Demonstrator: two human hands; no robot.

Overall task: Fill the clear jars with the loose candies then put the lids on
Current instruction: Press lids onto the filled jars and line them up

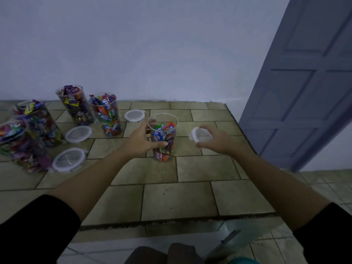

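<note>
Both outstretched: left hand [142,141] grips jar [166,131], right hand [216,140] seemingly lid [201,134]

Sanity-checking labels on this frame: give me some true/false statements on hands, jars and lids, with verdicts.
1. The left hand grips the centre jar. True.
2. The right hand is empty. False: it holds a white lid.
3. Three loose lids lie on the tiled counter. True.
4. The centre jar is already lidded. False: its mouth is open.
5. The four left jars are empty. False: all hold candies.
</note>
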